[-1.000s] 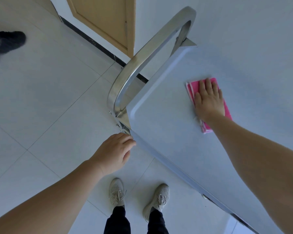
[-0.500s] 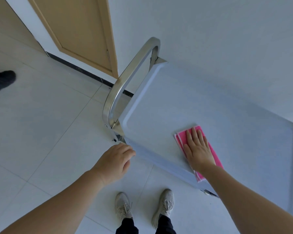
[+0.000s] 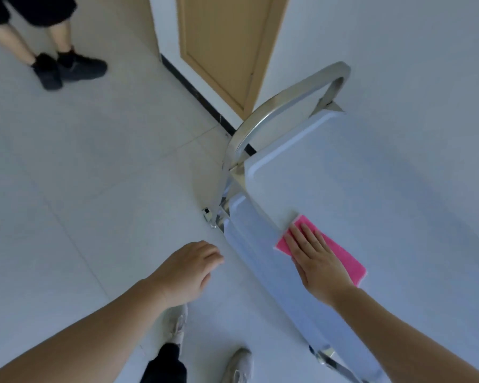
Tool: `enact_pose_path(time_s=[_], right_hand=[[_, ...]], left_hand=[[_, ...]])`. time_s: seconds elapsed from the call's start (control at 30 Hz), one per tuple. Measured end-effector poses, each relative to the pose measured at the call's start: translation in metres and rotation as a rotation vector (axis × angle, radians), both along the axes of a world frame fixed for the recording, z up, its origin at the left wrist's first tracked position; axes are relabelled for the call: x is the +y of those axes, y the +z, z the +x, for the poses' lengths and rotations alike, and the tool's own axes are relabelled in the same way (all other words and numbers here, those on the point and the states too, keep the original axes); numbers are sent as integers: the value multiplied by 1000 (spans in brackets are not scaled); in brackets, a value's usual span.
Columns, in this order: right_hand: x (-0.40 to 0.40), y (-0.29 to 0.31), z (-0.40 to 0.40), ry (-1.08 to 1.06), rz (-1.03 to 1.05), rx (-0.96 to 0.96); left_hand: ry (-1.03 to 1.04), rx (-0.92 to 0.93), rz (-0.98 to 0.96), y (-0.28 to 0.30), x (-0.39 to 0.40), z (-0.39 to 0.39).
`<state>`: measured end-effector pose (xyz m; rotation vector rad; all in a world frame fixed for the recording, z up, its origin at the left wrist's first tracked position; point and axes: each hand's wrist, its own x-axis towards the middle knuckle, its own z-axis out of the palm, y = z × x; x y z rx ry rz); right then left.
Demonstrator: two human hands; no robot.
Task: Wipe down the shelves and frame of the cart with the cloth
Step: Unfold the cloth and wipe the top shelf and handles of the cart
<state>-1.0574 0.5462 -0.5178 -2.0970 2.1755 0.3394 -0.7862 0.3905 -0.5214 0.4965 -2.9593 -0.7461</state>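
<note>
Cloth [image 3: 340, 254], pink, lies flat at the near edge of the cart [image 3: 398, 217] top shelf, under the right hand [image 3: 317, 262], fingers straight and together. Left hand [image 3: 188, 269] hangs loosely curled beside the cart.

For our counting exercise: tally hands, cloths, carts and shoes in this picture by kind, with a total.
Hands: 2 (left hand, right hand)
Cloths: 1 (pink cloth)
Carts: 1 (cart)
Shoes: 4 (two black, two pale)
Total: 8
</note>
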Motion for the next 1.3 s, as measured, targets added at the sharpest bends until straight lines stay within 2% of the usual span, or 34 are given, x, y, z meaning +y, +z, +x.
enact_pose_path(time_s=[0.17, 0.4, 0.57, 0.67, 0.73, 1.3], right_hand=[[-52, -7, 16, 199, -27, 116], [-145, -19, 41, 397, -12, 301], [-201, -21, 59, 486, -36, 656], [-207, -25, 62, 470, 0, 887], [-202, -28, 59, 477, -8, 961], [-107, -35, 27, 463, 34, 984]], left_hand=[[154, 43, 70, -35, 49, 34], [222, 81, 96, -69, 71, 76], [211, 41, 36, -85, 71, 102], [166, 32, 21, -95, 78, 105], [152, 48, 22, -100, 82, 102], [0, 61, 71, -109, 124, 72]])
